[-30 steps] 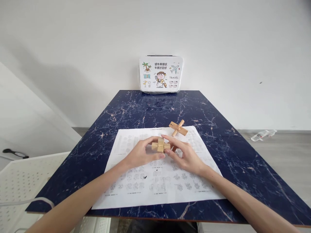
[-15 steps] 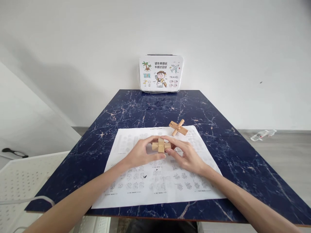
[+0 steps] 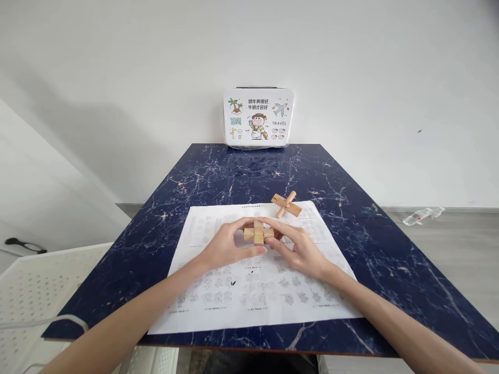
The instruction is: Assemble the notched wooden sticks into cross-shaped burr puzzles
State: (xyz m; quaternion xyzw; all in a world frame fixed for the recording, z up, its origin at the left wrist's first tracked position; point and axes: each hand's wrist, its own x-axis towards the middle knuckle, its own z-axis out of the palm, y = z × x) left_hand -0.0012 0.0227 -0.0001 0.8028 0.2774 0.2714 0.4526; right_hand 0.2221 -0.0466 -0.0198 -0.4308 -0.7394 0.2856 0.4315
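Between my two hands is a light wooden burr puzzle (image 3: pixel 258 236), its blocks crossing at the middle. My left hand (image 3: pixel 228 244) curls round its left and far sides, thumb stretched along the near side. With fingers on its far side and the thumb at its right end, my right hand (image 3: pixel 300 249) grips it too. Under both hands lies a white printed sheet (image 3: pixel 249 319) with rows of small diagrams. Just beyond my right hand, a second wooden piece (image 3: pixel 287 203), a flat slat crossed by a rod, rests over the sheet's far edge.
The sheet lies on a dark blue marbled table (image 3: pixel 249 179). A white cartoon-printed case (image 3: pixel 258 118) stands at the table's far end against the wall. To the left is a white perforated rack (image 3: pixel 35 291) with a cable. A clear plastic bottle (image 3: pixel 423 216) lies on the floor at right.
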